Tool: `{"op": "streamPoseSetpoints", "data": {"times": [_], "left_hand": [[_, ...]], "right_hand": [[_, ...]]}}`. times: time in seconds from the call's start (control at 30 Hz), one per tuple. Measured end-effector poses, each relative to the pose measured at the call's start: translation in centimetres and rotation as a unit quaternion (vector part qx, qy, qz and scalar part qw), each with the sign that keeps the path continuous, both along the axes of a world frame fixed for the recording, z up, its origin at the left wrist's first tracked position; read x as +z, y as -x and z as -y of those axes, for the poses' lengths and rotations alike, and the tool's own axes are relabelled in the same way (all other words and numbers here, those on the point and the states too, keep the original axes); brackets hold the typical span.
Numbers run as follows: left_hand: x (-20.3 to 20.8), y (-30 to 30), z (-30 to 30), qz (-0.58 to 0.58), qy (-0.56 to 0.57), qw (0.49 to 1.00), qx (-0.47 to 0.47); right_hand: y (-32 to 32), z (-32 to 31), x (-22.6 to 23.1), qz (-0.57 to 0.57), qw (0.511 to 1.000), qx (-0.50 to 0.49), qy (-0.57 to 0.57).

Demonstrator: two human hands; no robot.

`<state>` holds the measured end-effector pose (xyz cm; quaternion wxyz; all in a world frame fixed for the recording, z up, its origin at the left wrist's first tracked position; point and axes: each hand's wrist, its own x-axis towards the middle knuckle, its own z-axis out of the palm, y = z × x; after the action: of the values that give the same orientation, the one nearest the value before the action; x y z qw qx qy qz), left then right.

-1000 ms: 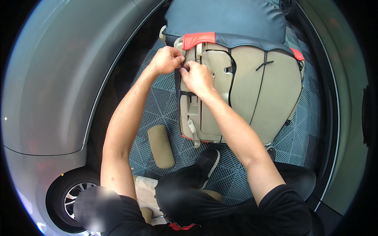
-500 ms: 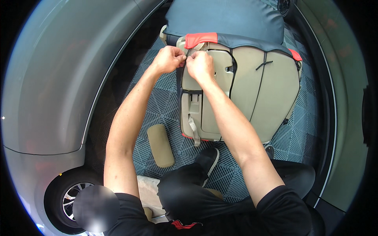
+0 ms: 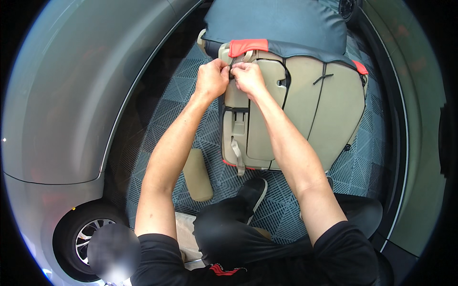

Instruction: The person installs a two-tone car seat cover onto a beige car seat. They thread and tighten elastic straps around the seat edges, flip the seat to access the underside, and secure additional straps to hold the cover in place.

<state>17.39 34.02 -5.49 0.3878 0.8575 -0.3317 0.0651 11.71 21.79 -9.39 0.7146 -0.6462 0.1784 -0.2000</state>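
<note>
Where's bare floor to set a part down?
Bare floor mat shows between the left forearm and the beige seat back, beyond the beige cylinder; another strip runs right of the seat back. Crowded: the seat back's upper left corner, where left hand and right hand meet below the red flap.

Left hand (image 3: 213,80) beside right hand (image 3: 249,77), fingertips (image 3: 226,72) apparently pinched; arms (image 3: 172,150) extended.

Lettering: none legible, only a red print (image 3: 223,270) with small pale marks along its edge, low in view on the wearer's black shirt (image 3: 291,260), too small and slanted to read.
</note>
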Motion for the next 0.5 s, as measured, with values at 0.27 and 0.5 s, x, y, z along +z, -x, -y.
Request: {"op": "streamPoseSetpoints", "data": {"times": [0.27,0.5], "left_hand": [[1.6,0.5,1.0,0.11,-0.183,0.977,0.01],[0.6,-1.6,-0.5,-0.051,-0.074,0.995,-0.043]], "right_hand": [[0.3,0.6,-0.4,0.002,0.999,0.032,0.015],[1.0,-0.2,0.2,-0.057,0.942,-0.131,0.304]]}}
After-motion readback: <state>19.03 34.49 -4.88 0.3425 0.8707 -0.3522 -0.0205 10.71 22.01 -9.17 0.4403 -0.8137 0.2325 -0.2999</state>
